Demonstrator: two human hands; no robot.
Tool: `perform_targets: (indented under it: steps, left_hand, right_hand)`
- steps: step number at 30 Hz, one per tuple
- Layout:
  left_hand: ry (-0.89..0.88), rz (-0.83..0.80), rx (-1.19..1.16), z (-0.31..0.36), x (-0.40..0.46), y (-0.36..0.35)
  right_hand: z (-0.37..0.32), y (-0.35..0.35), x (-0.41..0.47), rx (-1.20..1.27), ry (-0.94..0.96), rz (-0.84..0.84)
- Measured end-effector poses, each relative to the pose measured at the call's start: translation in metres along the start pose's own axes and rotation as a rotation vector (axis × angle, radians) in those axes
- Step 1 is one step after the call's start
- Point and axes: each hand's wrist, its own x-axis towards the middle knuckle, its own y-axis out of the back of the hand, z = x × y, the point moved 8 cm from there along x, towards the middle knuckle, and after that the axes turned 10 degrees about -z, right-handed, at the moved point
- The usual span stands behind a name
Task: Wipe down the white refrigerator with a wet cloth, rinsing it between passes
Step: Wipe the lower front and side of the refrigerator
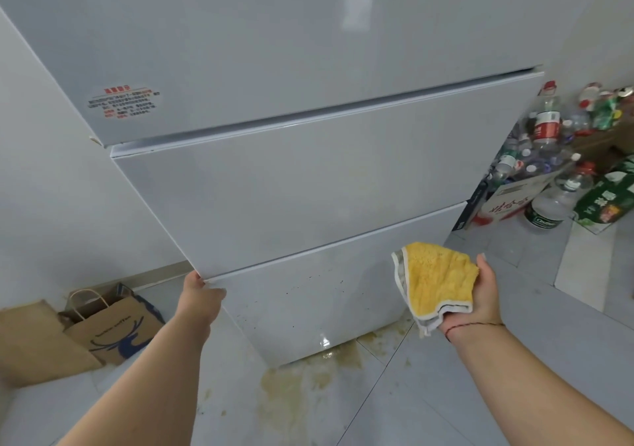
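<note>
Here a glossy white refrigerator [308, 178] stands upright against pale walls, its smooth fronts stacked in three tiers. The left hand [202, 294] grips the lower left corner of the middle drawer. The right hand [480, 294] holds a fluffy yellow cloth [435, 277], grey-edged and crumpled, just before the speckled bottom drawer. Brownish stains [308, 377] mark the grey tiled floor [429, 394]; a paper bag [109, 325] and plastic bottles [545, 130] flank the appliance.

Both forearms showing bare, no sleeves. Thin red string bracelet [475, 326] sitting at the wrist just below the right hand [480, 294]; left hand [202, 294] wearing nothing.
</note>
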Motion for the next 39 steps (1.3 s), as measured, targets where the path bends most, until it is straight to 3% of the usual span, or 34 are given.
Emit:
perform_targets:
  steps: [8, 14, 17, 20, 26, 34, 39]
  left_hand:
    - [-0.002, 0.140, 0.239, 0.013, -0.043, 0.000]
    - [-0.042, 0.193, 0.133, 0.002, -0.098, -0.009]
    - [-0.046, 0.217, -0.014, -0.005, -0.123, -0.014]
    - [-0.044, 0.250, -0.049, -0.015, -0.147, -0.020]
    - [-0.043, 0.253, -0.109, -0.047, -0.172, -0.034]
    - [-0.045, 0.286, -0.190, -0.056, -0.176, -0.041]
    - [-0.085, 0.254, -0.179, -0.052, -0.166, -0.035]
  right_hand:
    - [-0.057, 0.003, 0.030, -0.120, 0.082, 0.017]
    - [-0.080, 0.005, 0.054, -0.178, 0.122, 0.029]
    - [-0.097, 0.008, 0.069, -0.371, 0.166, 0.142]
    - [-0.111, 0.008, 0.091, -0.780, 0.193, 0.235]
    - [-0.063, -0.015, 0.107, -1.617, 0.338, 0.090]
    - [0.031, -0.043, 0.068, -2.040, 0.492, -0.198]
    - [0.109, -0.064, 0.025, -2.110, 0.495, -0.477]
